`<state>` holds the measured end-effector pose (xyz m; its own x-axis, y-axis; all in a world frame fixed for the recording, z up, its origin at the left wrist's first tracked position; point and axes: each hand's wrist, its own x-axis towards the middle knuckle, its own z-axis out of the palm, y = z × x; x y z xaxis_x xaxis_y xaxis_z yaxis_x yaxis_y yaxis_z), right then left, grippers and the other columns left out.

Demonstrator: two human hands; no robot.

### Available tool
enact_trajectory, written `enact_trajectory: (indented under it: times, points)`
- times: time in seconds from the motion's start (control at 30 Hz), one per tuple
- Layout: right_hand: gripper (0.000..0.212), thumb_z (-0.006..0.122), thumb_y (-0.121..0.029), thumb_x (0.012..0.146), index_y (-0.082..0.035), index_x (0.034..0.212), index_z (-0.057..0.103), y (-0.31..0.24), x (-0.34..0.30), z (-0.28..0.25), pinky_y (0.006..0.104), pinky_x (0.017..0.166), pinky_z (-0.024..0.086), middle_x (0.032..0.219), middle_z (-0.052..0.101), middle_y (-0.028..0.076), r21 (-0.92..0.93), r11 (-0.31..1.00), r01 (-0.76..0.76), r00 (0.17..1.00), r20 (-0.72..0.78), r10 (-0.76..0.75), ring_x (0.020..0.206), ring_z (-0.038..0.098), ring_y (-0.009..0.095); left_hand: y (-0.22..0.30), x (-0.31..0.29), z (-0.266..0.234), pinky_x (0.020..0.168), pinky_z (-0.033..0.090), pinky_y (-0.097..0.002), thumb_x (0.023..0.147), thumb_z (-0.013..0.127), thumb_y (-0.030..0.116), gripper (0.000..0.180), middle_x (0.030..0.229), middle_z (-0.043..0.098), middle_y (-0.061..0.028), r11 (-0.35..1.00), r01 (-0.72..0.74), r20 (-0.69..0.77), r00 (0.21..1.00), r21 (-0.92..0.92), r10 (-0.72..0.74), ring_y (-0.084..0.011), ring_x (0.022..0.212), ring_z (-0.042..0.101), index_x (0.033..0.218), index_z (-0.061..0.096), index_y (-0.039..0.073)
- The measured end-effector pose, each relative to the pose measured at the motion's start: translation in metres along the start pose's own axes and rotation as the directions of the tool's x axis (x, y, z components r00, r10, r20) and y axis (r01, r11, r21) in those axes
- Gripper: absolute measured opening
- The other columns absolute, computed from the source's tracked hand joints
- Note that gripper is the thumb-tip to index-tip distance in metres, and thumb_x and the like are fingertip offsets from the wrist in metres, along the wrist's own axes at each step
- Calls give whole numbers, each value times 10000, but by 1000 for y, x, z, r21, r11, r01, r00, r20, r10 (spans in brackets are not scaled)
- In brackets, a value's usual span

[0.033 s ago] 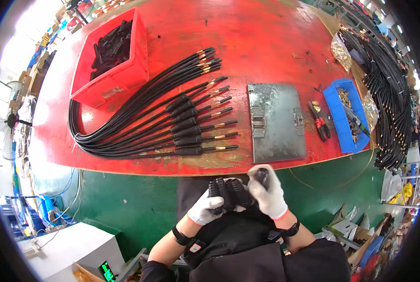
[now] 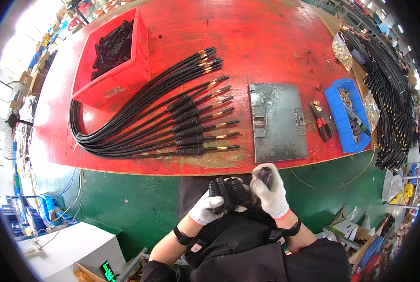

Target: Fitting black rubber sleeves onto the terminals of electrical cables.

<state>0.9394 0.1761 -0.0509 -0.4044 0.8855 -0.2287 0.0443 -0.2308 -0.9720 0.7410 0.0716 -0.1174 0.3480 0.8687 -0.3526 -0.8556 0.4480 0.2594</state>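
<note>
Above my lap, just off the table's front edge, my left hand (image 2: 207,208), in a white knit glove, is closed round several black ribbed rubber sleeves (image 2: 226,192). My right hand (image 2: 271,191), gloved the same way, grips one more black sleeve (image 2: 266,175) just right of that bunch. On the table lies a bent bundle of black cables (image 2: 120,127), tied at the left, its ends fanned to the right. Similar black sleeves (image 2: 188,131) sit on several of the nearer cables, and copper-coloured bits show near the cable ends (image 2: 226,136).
A red bin (image 2: 144,61) of black sleeves stands at the table's far left. Right of the cables lie a grey metal plate (image 2: 278,141) with brackets, red-handled pliers (image 2: 321,127) and a blue tray (image 2: 334,113) of small metal parts. More black cables (image 2: 388,98) pile at far right.
My right hand, with its black sleeve, has shifted very slightly right relative to the sleeves in my left hand. The left hand keeps its hold; the things on the table stay put.
</note>
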Motion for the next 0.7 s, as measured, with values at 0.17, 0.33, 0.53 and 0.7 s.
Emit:
enact_trajectory:
  times: [0.17, 0.33, 0.53, 0.7]
  points:
    - [366, 719, -168, 1006, -26, 1330, 626, -5, 6, -5, 287, 799, 490, 1007, 614, 30, 207, 977, 59, 998, -21, -56, 885, 563, 114, 4, 1, 23, 1147, 506, -500, 837, 876, 311, 935, 1503, 563, -187, 993, -8, 146, 989, -121, 26, -315, 1340, 608, 1588, 408, 8]
    - [614, 901, -185, 756, -192, 1349, 741, -37, 18, -11, 376, 763, 533, 981, 640, 94, -517, 634, 574, 818, 374, -436, 866, 618, 263, 5, -1, 21, 1100, 536, -496, 851, 869, 356, 891, 1434, 607, -183, 994, -24, 129, 991, -110, 38, -342, 1301, 630, 1559, 444, 20]
    - [742, 975, -494, 674, -203, 1323, 762, -62, 39, -6, 400, 776, 567, 1044, 658, 120, -413, 612, 674, 639, 742, -203, 915, 668, 301, 4, -1, 14, 987, 613, -404, 814, 908, 320, 817, 1287, 705, -73, 999, -26, 1, 1000, -47, 26, -233, 1139, 716, 1493, 526, 71]
    - [714, 932, -455, 763, -151, 1366, 701, -76, 49, 13, 383, 790, 543, 1011, 647, 118, -394, 773, 498, 670, 741, -54, 913, 661, 289, 2, -2, 10, 1053, 563, -385, 858, 877, 422, 895, 1433, 639, -120, 991, -128, 138, 983, 28, 124, -234, 1287, 654, 1547, 461, 31]
